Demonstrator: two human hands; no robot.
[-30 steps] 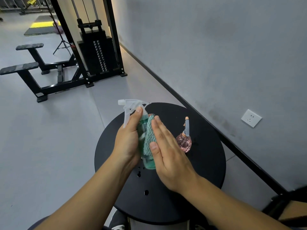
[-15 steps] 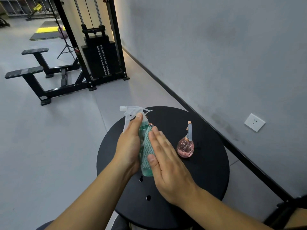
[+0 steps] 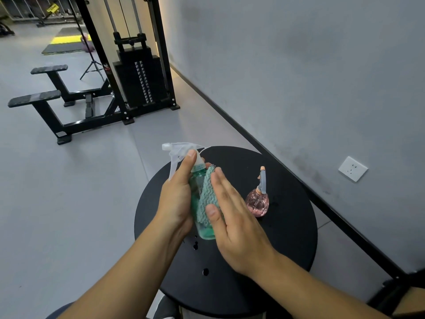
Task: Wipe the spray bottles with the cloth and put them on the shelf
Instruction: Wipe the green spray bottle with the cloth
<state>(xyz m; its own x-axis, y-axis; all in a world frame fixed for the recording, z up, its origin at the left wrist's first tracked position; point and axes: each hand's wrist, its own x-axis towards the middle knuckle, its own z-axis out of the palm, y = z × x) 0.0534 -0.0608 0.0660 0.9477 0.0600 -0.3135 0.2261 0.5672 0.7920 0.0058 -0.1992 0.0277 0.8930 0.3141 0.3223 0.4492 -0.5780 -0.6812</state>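
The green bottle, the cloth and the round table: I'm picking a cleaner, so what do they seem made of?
Green bottle: probably clear tinted plastic, glossy; you can see through it, and the trigger head is translucent. Cloth: a knitted or woven textile, going by its ribbed texture. Round table: black and matte, possibly painted metal or wood; I cannot tell which.

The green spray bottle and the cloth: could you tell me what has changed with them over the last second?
The right hand has slid the cloth a little up and down the green spray bottle, flat fingers pressing throughout. Nothing was taken up or released. The left hand still grips the bottle, and the pink spray bottle stays upright on the round black table.
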